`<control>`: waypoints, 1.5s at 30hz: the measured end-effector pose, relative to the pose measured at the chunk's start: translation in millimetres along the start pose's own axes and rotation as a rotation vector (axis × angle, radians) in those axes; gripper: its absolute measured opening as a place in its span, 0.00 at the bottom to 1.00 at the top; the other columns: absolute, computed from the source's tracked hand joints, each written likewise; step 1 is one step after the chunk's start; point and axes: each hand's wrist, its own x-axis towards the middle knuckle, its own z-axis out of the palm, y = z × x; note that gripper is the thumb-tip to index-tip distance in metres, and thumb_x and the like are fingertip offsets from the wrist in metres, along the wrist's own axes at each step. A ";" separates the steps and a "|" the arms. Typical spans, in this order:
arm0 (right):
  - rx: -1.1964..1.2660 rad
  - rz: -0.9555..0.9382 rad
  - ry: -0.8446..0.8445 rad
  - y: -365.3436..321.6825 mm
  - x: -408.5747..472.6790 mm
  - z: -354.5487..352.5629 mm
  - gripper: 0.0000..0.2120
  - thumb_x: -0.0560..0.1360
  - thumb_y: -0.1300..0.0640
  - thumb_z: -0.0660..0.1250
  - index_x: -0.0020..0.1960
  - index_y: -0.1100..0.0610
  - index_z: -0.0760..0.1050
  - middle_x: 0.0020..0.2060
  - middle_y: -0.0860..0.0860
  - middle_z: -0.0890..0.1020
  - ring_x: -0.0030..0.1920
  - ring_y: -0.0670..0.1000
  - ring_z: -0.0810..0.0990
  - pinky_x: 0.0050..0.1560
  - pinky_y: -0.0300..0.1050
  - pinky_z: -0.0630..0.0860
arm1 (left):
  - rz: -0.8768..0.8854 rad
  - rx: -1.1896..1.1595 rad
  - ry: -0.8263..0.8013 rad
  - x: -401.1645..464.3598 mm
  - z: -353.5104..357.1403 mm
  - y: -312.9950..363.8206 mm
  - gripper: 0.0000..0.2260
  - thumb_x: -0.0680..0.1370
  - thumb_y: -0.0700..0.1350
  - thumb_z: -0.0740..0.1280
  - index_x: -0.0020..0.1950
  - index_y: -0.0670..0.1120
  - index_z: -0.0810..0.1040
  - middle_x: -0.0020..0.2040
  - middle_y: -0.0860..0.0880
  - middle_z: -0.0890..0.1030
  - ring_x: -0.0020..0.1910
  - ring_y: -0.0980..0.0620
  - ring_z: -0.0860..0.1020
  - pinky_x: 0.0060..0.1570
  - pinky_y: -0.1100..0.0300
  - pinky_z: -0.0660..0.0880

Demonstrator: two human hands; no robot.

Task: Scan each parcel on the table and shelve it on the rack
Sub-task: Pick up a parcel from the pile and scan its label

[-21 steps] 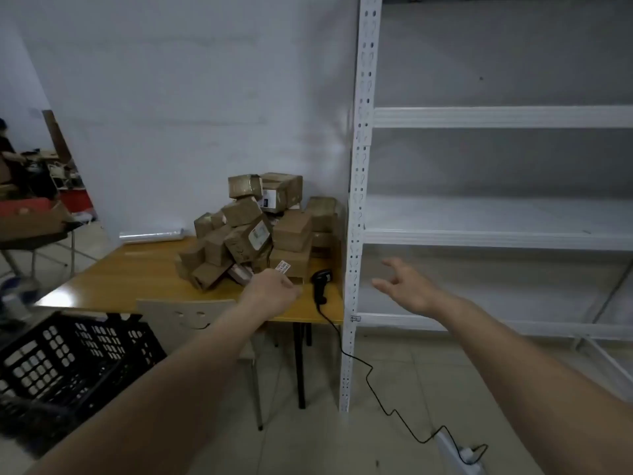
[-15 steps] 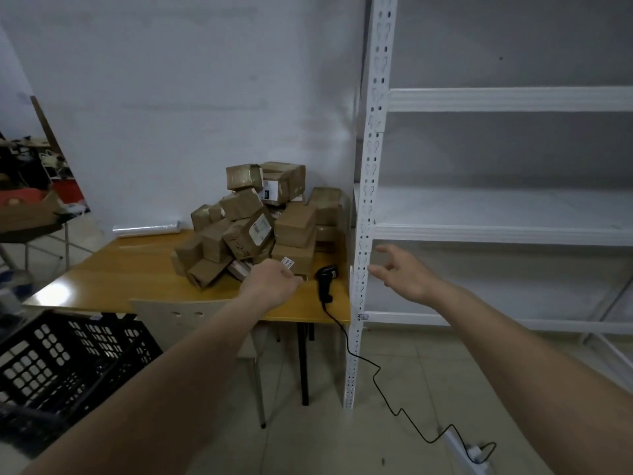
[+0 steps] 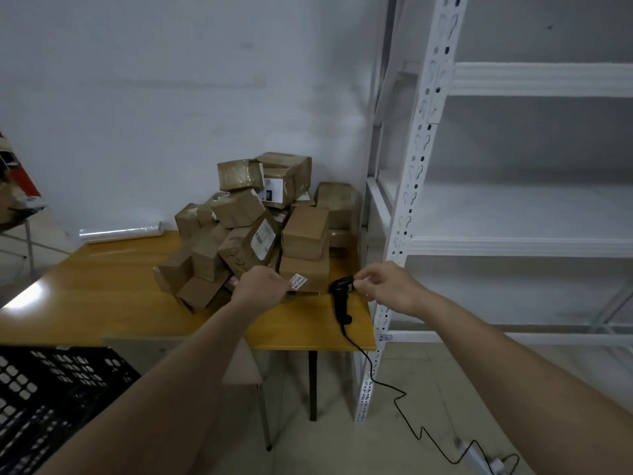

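Cardboard parcels [image 3: 263, 228], brown and taped, lie heaped at mid-frame on the far right part of the yellow wooden bench [image 3: 102, 296], up against the pale wall. Several carry white labels. At the front of the heap, just left of centre, the left hand [image 3: 262, 286] reaches in with its back to the camera; its fingers curl down among the lowest boxes, beside a flat brown parcel with a small white label [image 3: 303, 274], but whether its grip has closed on anything cannot be told. Right of it, the right hand [image 3: 387, 286] pinches the head of the black handheld barcode scanner [image 3: 340, 296] between thumb and fingertips; the scanner lies on the bench near the right edge, handle toward the camera. Its black cable [image 3: 394, 399] drops off the bench front and trails across the tiled floor toward the lower right. The white metal rack [image 3: 421, 166] fills the right side of the frame, its perforated upright just beside the bench edge. A roll of clear film [image 3: 120, 230] lies at the bench's far left. A black plastic crate [image 3: 51, 399] sits at lower left, and a pale chair back [image 3: 147, 351] shows below the bench front.
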 end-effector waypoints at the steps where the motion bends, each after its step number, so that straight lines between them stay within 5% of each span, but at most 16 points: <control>1: 0.003 0.007 -0.003 1.4 9.2 2.4 0.14 0.80 0.54 0.64 0.63 0.58 0.75 0.53 0.51 0.79 0.56 0.52 0.79 0.59 0.48 0.75 | 0.011 0.014 -0.015 7.7 3.1 -1.7 0.12 0.79 0.48 0.65 0.48 0.40 0.82 0.46 0.42 0.83 0.47 0.45 0.81 0.55 0.49 0.78; 10: 0.079 0.072 -0.079 31.6 103.4 31.0 0.11 0.80 0.53 0.65 0.59 0.56 0.77 0.53 0.52 0.80 0.48 0.47 0.80 0.42 0.36 0.73 | -0.034 0.002 -0.063 84.8 30.2 -30.2 0.13 0.79 0.47 0.66 0.48 0.37 0.83 0.44 0.39 0.83 0.42 0.44 0.81 0.52 0.49 0.78; 16: 0.153 0.116 -0.131 63.6 163.8 26.9 0.08 0.80 0.53 0.65 0.56 0.55 0.77 0.51 0.51 0.81 0.46 0.48 0.82 0.43 0.37 0.75 | -0.064 0.008 -0.109 147.4 51.5 -17.8 0.09 0.78 0.47 0.65 0.40 0.45 0.79 0.38 0.45 0.78 0.38 0.49 0.76 0.40 0.58 0.70; 24: 0.253 0.220 -0.160 97.7 235.0 23.9 0.06 0.80 0.55 0.64 0.55 0.54 0.76 0.48 0.50 0.82 0.46 0.49 0.82 0.47 0.41 0.78 | -0.135 -0.091 -0.074 199.7 76.5 -1.8 0.07 0.78 0.42 0.64 0.40 0.45 0.75 0.40 0.44 0.77 0.39 0.46 0.78 0.46 0.47 0.79; 29: 0.312 0.267 -0.180 102.6 262.9 32.1 0.04 0.81 0.56 0.63 0.53 0.53 0.75 0.48 0.52 0.82 0.48 0.52 0.82 0.52 0.46 0.79 | -0.127 -0.124 -0.047 222.4 79.3 -3.9 0.09 0.79 0.43 0.63 0.45 0.38 0.78 0.43 0.39 0.81 0.40 0.44 0.78 0.44 0.50 0.76; 35: 0.393 0.356 -0.101 112.8 282.1 34.0 0.03 0.81 0.57 0.63 0.51 0.52 0.75 0.47 0.52 0.82 0.46 0.51 0.82 0.47 0.42 0.79 | -0.024 -0.199 0.139 245.3 80.7 3.7 0.07 0.79 0.39 0.63 0.43 0.49 0.75 0.39 0.51 0.77 0.36 0.55 0.75 0.34 0.66 0.68; 39: 0.394 0.434 -0.024 118.6 292.3 47.4 0.03 0.81 0.57 0.63 0.50 0.53 0.75 0.44 0.53 0.82 0.42 0.51 0.81 0.45 0.42 0.79 | 0.005 -0.237 0.276 259.5 75.3 -9.9 0.07 0.78 0.39 0.62 0.42 0.49 0.73 0.38 0.49 0.76 0.36 0.53 0.76 0.35 0.61 0.72; 45: 0.328 0.527 0.076 133.7 292.8 80.1 0.06 0.79 0.57 0.66 0.44 0.57 0.74 0.42 0.51 0.77 0.44 0.51 0.77 0.33 0.37 0.74 | 0.000 -0.175 0.173 256.5 93.3 -50.9 0.11 0.78 0.39 0.63 0.38 0.51 0.70 0.33 0.50 0.75 0.32 0.53 0.74 0.32 0.58 0.72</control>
